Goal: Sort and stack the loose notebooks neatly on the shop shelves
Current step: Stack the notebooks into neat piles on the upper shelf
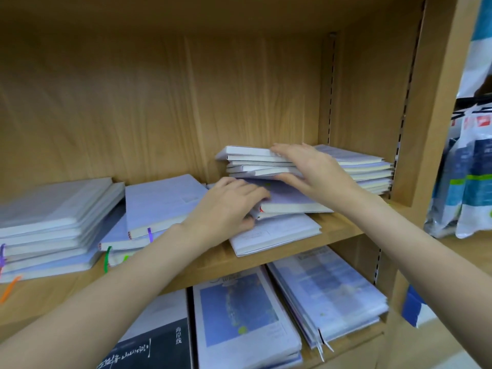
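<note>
On the wooden shelf [266, 258] lie pale blue and white notebooks. My left hand [231, 203] grips the corner of a lavender notebook [290, 198] that rests on a larger white one [277, 233]. My right hand [311, 169] holds a small tilted pile of white notebooks [250, 162] above it, fingers on top and thumb under the pile. A neat stack [370, 169] sits behind at the right wall. More notebooks lie loose at the middle [159, 203], and a stack stands at the left [48, 225].
The lower shelf holds a black-covered book [157, 342], a blue-picture notebook stack [239, 315] and another stack [327, 294]. The cabinet's side panel [436, 107] stands at the right, with hanging packaged goods [468, 182] beyond it.
</note>
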Tool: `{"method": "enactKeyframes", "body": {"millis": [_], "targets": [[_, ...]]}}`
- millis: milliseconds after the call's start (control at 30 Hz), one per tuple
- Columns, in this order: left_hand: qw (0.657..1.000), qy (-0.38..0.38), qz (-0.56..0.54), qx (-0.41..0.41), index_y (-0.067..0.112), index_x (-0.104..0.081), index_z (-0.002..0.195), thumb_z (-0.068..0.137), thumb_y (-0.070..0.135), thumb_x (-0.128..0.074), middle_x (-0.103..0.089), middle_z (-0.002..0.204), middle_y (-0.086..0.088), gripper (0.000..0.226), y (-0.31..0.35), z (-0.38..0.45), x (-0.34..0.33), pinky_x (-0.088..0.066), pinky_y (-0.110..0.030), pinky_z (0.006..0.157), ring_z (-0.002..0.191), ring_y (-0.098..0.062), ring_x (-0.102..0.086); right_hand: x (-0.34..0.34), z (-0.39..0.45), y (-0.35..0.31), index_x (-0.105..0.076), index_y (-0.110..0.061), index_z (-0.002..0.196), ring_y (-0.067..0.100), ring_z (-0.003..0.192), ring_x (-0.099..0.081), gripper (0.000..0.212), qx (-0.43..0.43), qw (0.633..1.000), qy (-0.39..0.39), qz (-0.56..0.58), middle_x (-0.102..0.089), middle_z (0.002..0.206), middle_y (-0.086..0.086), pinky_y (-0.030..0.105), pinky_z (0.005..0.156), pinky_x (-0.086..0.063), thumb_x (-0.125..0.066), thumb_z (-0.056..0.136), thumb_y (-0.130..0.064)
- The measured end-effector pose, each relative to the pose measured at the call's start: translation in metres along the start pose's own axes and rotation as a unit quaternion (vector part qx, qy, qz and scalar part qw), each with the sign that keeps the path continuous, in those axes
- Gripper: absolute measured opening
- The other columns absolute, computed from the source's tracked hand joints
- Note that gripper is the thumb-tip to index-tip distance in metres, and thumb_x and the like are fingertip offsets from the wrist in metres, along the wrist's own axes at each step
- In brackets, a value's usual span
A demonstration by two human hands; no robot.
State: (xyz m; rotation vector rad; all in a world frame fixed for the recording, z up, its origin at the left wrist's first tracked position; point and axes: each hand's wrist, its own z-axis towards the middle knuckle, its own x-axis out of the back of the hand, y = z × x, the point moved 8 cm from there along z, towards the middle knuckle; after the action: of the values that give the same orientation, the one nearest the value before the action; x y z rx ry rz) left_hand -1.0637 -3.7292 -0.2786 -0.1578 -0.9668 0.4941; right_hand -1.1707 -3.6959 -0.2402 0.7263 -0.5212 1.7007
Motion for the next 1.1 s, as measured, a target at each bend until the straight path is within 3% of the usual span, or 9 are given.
{"method": "enactKeyframes", "body": {"millis": [133, 200, 333, 433, 533, 767, 867, 933, 1100], "targets": [[0.997, 0.039, -0.003, 0.06, 0.008, -0.058, 0.083, 0.065, 0.005, -0.061, -0.059, 0.064, -0.004, 0.018, -0.01, 0.007, 0.013, -0.045, -0.033, 0.051, 0.058, -0.027, -0.056, -0.001, 0.009, -0.002, -0.043, -0.011, 0.137, 0.026, 0.122, -0.048, 0.05, -0.013, 0.999, -0.04, -0.026, -0.05, 0.137, 0.006, 0.038, 0.098, -0.039, -0.058, 0.091, -0.023], [0.996, 0.059, 0.006, 0.069, 0.011, -0.053, 0.082, 0.069, 0.005, -0.064, -0.057, 0.062, -0.003, 0.018, -0.018, 0.005, 0.025, -0.036, -0.028, 0.039, 0.053, -0.027, -0.053, -0.003, 0.019, 0.005, -0.038, -0.012, 0.14, 0.027, 0.119, -0.044, 0.056, -0.036, 0.994, -0.089, -0.056, -0.049, 0.135, 0.008, 0.041, 0.096, -0.039, -0.06, 0.089, -0.018], [0.99, 0.098, 0.013, 0.096, 0.028, -0.042, 0.097, 0.076, 0.024, -0.054, -0.065, 0.071, -0.002, 0.024, -0.046, 0.0, 0.062, -0.039, -0.029, 0.041, 0.057, -0.028, -0.061, 0.002, 0.041, 0.018, -0.043, -0.012, 0.122, 0.022, 0.1, -0.037, 0.04, -0.077, 0.979, -0.15, -0.111, -0.053, 0.114, 0.007, 0.039, 0.081, -0.04, -0.06, 0.087, -0.018], [0.983, 0.149, 0.023, 0.106, 0.029, -0.041, 0.102, 0.079, 0.037, -0.039, -0.07, 0.077, -0.004, 0.025, -0.068, -0.022, 0.1, -0.046, -0.029, 0.047, 0.059, -0.03, -0.065, 0.011, 0.051, 0.017, -0.046, -0.012, 0.12, 0.025, 0.105, -0.04, 0.039, -0.094, 0.985, -0.131, -0.067, -0.054, 0.112, 0.007, 0.045, 0.089, -0.041, -0.061, 0.085, -0.018], [0.973, 0.191, 0.066, 0.107, 0.024, -0.048, 0.105, 0.079, 0.035, -0.047, -0.071, 0.076, -0.003, 0.028, -0.082, -0.068, 0.129, -0.043, -0.021, 0.047, 0.061, -0.025, -0.063, 0.017, 0.055, -0.001, -0.041, -0.012, 0.132, 0.029, 0.113, -0.039, 0.051, -0.083, 0.989, -0.116, -0.045, -0.051, 0.122, 0.008, 0.045, 0.095, -0.038, -0.063, 0.086, -0.021], [0.963, 0.112, 0.145, 0.195, 0.021, -0.045, 0.096, 0.075, 0.026, -0.044, -0.064, 0.064, -0.014, 0.022, -0.096, -0.122, 0.126, -0.048, -0.039, 0.042, 0.046, -0.036, -0.059, -0.008, 0.017, -0.039, -0.033, -0.006, 0.136, 0.031, 0.117, -0.041, 0.058, -0.085, 0.988, -0.127, -0.03, -0.041, 0.131, 0.013, 0.03, 0.09, -0.028, -0.063, 0.087, -0.021], [0.975, 0.056, 0.204, 0.071, 0.01, -0.056, 0.098, 0.065, 0.011, -0.065, -0.067, 0.102, -0.023, 0.034, -0.069, -0.109, 0.109, -0.052, -0.049, 0.078, 0.083, -0.039, -0.068, -0.022, 0.005, -0.047, -0.037, -0.009, 0.132, 0.033, 0.113, -0.044, 0.056, -0.073, 0.985, -0.144, -0.065, -0.046, 0.126, 0.011, 0.04, 0.089, -0.038, -0.064, 0.084, -0.021], [0.975, 0.06, 0.212, -0.027, 0.009, -0.057, 0.102, 0.071, 0.007, -0.056, -0.066, 0.11, -0.019, 0.032, -0.042, -0.099, 0.095, -0.042, -0.042, 0.092, 0.096, -0.034, -0.066, -0.028, 0.003, -0.051, -0.037, -0.008, 0.132, 0.035, 0.111, -0.047, 0.056, -0.06, 0.984, -0.139, -0.096, -0.049, 0.123, 0.013, 0.043, 0.088, -0.041, -0.062, 0.083, -0.019], [0.969, 0.066, 0.239, -0.022, 0.016, -0.047, 0.099, 0.07, 0.002, -0.037, -0.067, 0.079, -0.006, 0.035, -0.036, -0.092, 0.101, -0.045, -0.029, 0.046, 0.06, -0.024, -0.064, -0.01, 0.018, -0.047, -0.045, 0.001, 0.122, 0.038, 0.103, -0.048, 0.042, -0.062, 0.986, -0.073, -0.14, -0.052, 0.114, 0.019, 0.045, 0.08, -0.04, -0.059, 0.084, -0.011]]}}
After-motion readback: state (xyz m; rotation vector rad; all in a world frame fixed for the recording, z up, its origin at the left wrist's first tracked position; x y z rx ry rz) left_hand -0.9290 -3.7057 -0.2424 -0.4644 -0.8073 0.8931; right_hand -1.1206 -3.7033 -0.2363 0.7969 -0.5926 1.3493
